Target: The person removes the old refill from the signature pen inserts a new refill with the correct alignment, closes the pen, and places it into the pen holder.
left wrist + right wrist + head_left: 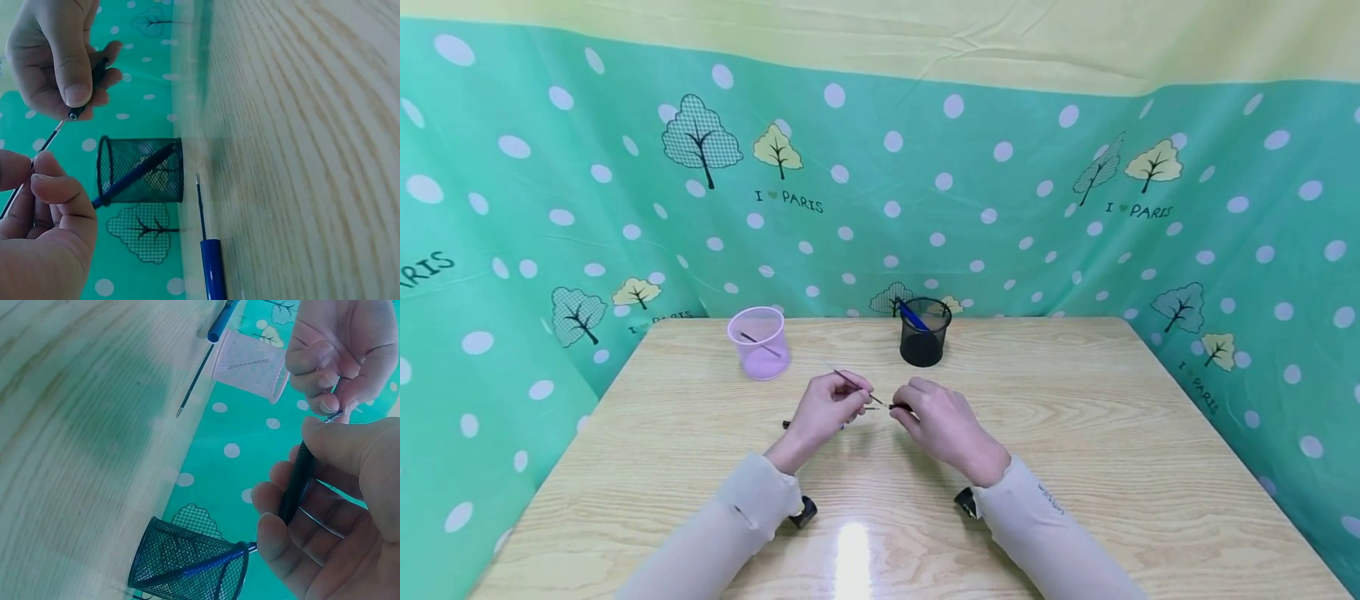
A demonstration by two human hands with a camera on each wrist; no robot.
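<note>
My left hand (826, 407) pinches a thin dark pen refill (850, 382) between thumb and fingertips. Its silvery tip points at my right hand (943, 421). In the right hand is a black pen barrel (299, 481), held between thumb and fingers. The left wrist view shows the barrel's open end right by the refill tip; whether they touch, I cannot tell. Beneath the hands, a blue pen barrel (214, 269) lies on the table, with another refill (201, 212) sticking out of it. My left hand mostly covers that barrel in the head view.
Behind the hands stands a black mesh cup (922, 352) holding a blue pen (912, 315). Farther left is a pink mesh cup (763, 364) with a thin dark stick (749, 337) inside. A green patterned curtain (880, 192) hangs behind the wooden table (1075, 392).
</note>
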